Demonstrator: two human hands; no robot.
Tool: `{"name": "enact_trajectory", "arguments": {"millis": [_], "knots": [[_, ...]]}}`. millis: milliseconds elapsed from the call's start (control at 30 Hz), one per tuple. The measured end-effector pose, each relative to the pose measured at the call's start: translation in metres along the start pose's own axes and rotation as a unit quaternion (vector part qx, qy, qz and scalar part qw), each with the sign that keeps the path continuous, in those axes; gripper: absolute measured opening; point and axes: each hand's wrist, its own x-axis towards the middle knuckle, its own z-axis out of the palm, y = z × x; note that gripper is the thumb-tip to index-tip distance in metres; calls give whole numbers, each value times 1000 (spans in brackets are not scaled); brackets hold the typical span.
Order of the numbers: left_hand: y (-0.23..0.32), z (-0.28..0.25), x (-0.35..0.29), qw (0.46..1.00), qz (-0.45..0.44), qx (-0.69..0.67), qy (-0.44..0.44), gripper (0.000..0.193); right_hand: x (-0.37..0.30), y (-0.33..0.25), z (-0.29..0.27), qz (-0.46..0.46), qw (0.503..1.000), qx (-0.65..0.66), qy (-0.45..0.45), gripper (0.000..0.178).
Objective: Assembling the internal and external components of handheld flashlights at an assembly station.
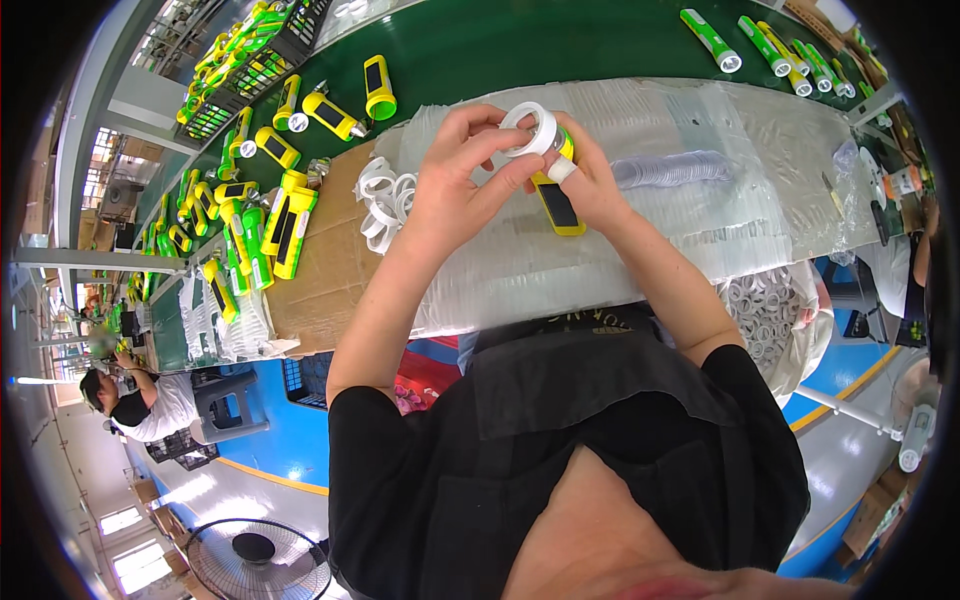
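Green bench top shows beyond one cardboard sheet and cloudy plastic wrap. Over the wrap, the left hand pinches one white ring between thumb and fingers; the right hand curls closed around one yellow flashlight, its head just beside the ring. One ring heap, too tangled to count, lies left; one disc row, right.
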Motion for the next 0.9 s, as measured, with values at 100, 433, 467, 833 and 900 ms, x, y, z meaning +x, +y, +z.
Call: {"name": "enact_trajectory", "arguments": {"millis": [100,433,467,833,900], "knots": [[0,-2,1,1000,2,17,-5,27,-1,-4,-3,20,999,47,-13,40],[12,8,14,995,32,54,-80,37,4,-60,-63,-179,928,-318,-75,44],[15,13,15,995,39,44,-83,39,5,-75,-68,-181,890,-402,-117,45],[10,49,18,998,-4,-36,-59,37,37,-133,-58,-12,781,-536,-320,44],[8,51,20,998,9,-26,-55,37,39,-131,-58,17,803,-529,-273,42]]}}
